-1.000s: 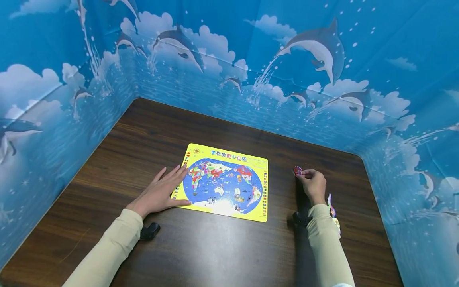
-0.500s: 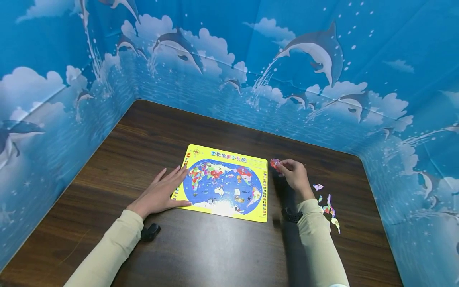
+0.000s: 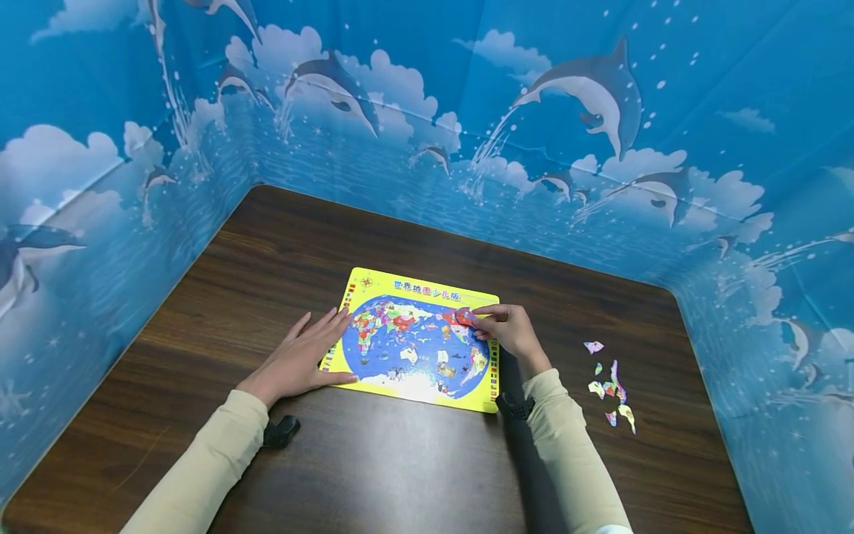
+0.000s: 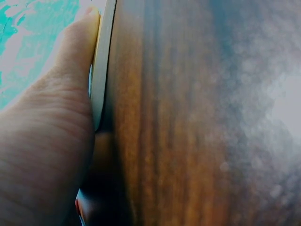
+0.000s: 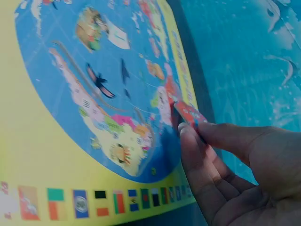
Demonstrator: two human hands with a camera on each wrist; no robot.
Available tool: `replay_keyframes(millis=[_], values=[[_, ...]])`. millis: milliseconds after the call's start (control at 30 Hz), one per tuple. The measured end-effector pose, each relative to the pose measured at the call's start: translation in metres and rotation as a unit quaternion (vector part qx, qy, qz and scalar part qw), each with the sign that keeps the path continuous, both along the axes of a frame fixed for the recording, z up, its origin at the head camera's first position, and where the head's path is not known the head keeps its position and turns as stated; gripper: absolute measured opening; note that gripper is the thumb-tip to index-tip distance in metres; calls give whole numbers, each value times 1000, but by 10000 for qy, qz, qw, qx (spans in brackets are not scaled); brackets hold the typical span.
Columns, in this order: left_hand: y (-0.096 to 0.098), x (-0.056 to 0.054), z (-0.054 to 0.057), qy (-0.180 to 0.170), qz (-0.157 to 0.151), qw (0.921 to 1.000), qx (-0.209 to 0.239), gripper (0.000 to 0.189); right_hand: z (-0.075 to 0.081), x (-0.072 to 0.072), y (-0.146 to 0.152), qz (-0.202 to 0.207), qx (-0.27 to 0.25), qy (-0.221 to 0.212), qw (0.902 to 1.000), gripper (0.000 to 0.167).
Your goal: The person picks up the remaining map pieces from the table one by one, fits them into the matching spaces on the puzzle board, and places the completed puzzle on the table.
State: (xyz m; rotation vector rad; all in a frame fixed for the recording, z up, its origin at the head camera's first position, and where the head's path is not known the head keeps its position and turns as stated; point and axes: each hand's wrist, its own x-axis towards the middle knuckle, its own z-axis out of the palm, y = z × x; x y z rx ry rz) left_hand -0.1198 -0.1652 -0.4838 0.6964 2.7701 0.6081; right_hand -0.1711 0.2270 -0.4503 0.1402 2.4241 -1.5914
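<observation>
A yellow world map puzzle board (image 3: 483, 401) with a blue oval map lies on the dark wooden table. My left hand (image 3: 300, 357) rests flat across its left edge with fingers spread. In the left wrist view the thumb (image 4: 77, 47) lies along the board's edge (image 4: 102, 70). Between thumb and fingertips, my right hand (image 3: 512, 331) pinches a small red puzzle piece (image 5: 190, 113). That piece is tilted and sits close over the red area at the map's upper right. The fingertips partly cover it.
To the right of the board lie several loose puzzle pieces, among them a pale pink one (image 3: 593, 346), a long purple one (image 3: 615, 374) and a cream one (image 3: 626, 415). A blue dolphin-print cloth (image 3: 427, 185) stands around the table's back and sides.
My right hand has carried the red puzzle piece leftward from the table's right side to over the board's upper right, uncovering the loose pieces. The left hand has stayed in place.
</observation>
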Motion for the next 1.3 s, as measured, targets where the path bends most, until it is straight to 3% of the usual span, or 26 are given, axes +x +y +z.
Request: replay_keyframes(millis=[233,667,833,933,1100,1167,1300], values=[[0,-1,0,-17,-6,10000,42,113,-3,2,-8,-225,343,-75,9991,19],[1,0,-1,-43,12,10000,60,114,-8,8,-18,-333,1053,402,9931,21],[0,-1,-1,-44,-10,10000,49,114,-8,11,-20,-134,1320,792,9880,22],[1,-1,-1,-54,-4,10000,37,115,-8,13,-22,197,1774,1288,9755,24],[1,-2,1,-67,2,10000,29,114,-5,19,-22,898,2741,2086,9345,29],[1,-2,1,-67,-3,10000,30,114,-5,21,-23,1108,3059,2215,9193,31],[1,-2,1,-68,-16,10000,32,114,-6,23,-23,1342,3454,2171,9031,34]])
